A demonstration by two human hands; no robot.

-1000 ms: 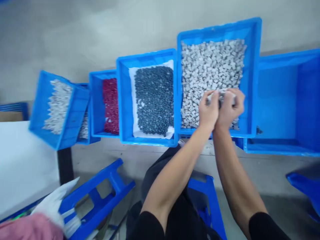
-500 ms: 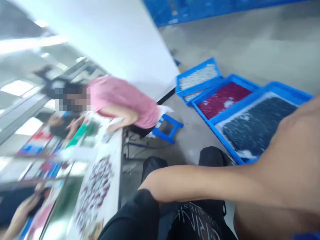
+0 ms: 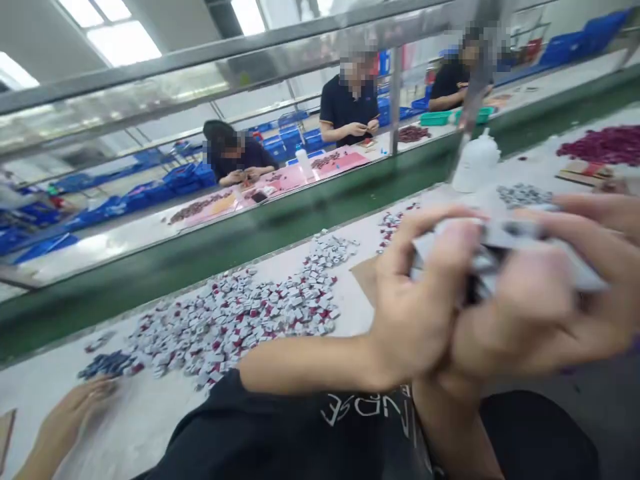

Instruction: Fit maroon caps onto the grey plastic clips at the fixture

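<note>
My left hand (image 3: 420, 293) and my right hand (image 3: 555, 287) are held together at the right, above the table's near edge. Fingers of both curl around several small white and dark pieces (image 3: 487, 260), blurred by motion. Below and left of them, a wide heap of small white and dark red pieces (image 3: 235, 320) lies on the white table (image 3: 145, 413). Behind my hands stand a white bottle (image 3: 475, 163) and a small pile of grey pieces (image 3: 523, 195).
A co-worker's hand (image 3: 75, 413) rests near dark blue pieces (image 3: 107, 365) at the lower left. A green strip (image 3: 200, 243) runs behind the heap. Several people sit beyond it. Dark red pieces (image 3: 603, 145) lie at the right.
The view has swung from the floor, blue crates and a person in pink to the worktable. Both my hands are now in view, raised together around small pieces.
</note>
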